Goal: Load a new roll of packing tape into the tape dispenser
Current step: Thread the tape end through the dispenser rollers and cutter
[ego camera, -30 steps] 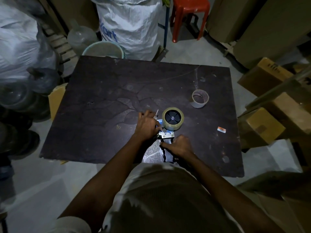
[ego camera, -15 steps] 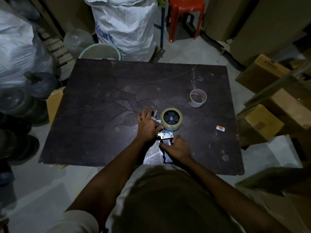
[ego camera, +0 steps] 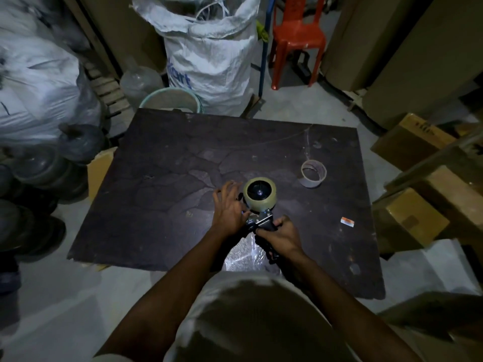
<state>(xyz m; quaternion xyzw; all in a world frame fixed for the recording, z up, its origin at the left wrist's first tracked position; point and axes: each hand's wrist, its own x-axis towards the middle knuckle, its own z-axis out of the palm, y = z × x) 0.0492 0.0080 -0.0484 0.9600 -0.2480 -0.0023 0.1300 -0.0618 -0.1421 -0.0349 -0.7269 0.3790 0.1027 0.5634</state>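
I am looking down at the tape dispenser (ego camera: 262, 223) held just above the near part of the table (ego camera: 156, 205), with the new roll of packing tape (ego camera: 259, 196) already sitting on its hub. By my judgement I am past the mounting step and now threading the free end toward the front of the tool. My right hand (ego camera: 281, 235) is wrapping its grip fully round the dark handle and steadying it. My left hand (ego camera: 228, 209) is resting against the dispenser's left side beside the roll, fingers (ego camera: 226, 191) spread and partly open; I cannot tell whether the thumb and forefinger are pinching a tape end, since that spot is hidden and dim. The next move, I am thinking, calls for finding the loose end, peeling it without letting it fold back on itself, and feeding it under the roller to the blade.

An empty tape core (ego camera: 313, 173) is lying well apart to the right, and a small orange-and-white label (ego camera: 347, 222) nearer the right edge. The table is dark, cracked and scuffed. Around it the room is crowding in: a white woven sack (ego camera: 209, 48), a red plastic chair (ego camera: 298, 32), cardboard boxes (ego camera: 407, 142) and a green-rimmed bucket (ego camera: 171, 100).
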